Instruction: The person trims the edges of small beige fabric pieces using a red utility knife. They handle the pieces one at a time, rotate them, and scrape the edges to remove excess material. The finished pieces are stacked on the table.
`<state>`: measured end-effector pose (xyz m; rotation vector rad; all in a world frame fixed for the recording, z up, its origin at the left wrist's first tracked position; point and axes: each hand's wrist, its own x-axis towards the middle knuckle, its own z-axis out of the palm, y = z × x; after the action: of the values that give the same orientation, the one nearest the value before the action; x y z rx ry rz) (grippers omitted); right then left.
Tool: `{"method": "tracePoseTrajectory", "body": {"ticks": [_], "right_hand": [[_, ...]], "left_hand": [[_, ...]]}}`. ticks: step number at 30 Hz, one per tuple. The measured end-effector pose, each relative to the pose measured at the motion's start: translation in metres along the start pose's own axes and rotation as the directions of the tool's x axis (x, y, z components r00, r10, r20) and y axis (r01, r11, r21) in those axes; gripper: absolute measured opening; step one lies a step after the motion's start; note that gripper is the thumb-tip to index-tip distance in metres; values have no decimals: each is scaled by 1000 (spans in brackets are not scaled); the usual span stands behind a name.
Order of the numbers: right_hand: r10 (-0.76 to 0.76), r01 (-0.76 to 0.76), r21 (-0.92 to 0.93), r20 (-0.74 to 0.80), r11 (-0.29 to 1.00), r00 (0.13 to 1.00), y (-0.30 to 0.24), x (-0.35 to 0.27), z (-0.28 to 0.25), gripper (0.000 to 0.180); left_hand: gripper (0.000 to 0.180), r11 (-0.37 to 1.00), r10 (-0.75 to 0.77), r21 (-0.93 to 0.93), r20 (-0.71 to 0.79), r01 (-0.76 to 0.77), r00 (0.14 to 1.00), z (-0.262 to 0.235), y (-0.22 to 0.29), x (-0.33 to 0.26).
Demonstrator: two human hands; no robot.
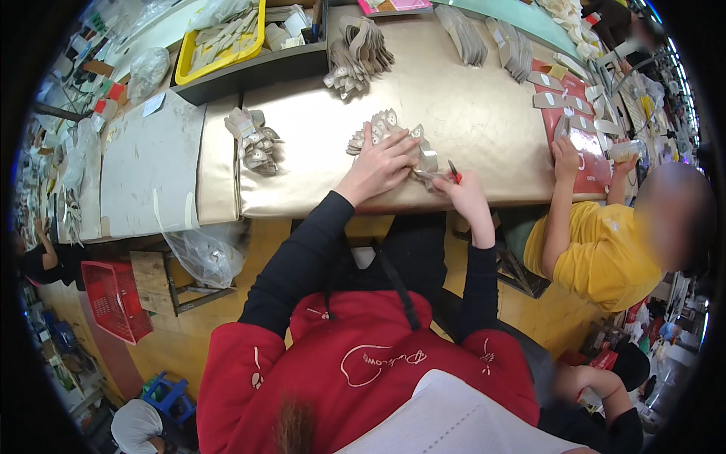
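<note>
My left hand (386,160) lies over a bundle of small grey-beige pieces (384,121) with pale spots, near the table's front edge. Its fingers reach across the pieces and hold them against the table; the thumb side is partly hidden. My right hand (466,195) is closed around small red-handled scissors (456,175), just right of the bundle. A blurred metallic part reaches from that hand toward the left one. Close to the left hand, on its left, lies another bundle of similar pieces (259,144). A larger fanned bundle (359,57) sits farther back.
A black tray (253,76) holding a yellow basket (181,72) stands back left. More stacked strips (463,36) lie at the back. On the right, a person in yellow (597,253) works at a red sheet (594,170) with pieces on it. A plastic bag (204,253) hangs below the edge.
</note>
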<state>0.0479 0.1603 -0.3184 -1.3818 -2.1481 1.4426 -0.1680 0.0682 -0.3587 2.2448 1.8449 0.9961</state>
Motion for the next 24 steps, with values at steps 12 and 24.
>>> {"method": "tracePoseTrajectory", "body": {"ticks": [12, 24], "right_hand": [[-287, 158, -510, -185, 846, 940, -34, -46, 23, 19], [33, -50, -45, -318, 998, 948, 13, -106, -4, 11]], "left_hand": [[10, 999, 7, -31, -151, -12, 989, 10, -2, 3], [11, 991, -65, -116, -20, 62, 998, 0, -17, 14]]}}
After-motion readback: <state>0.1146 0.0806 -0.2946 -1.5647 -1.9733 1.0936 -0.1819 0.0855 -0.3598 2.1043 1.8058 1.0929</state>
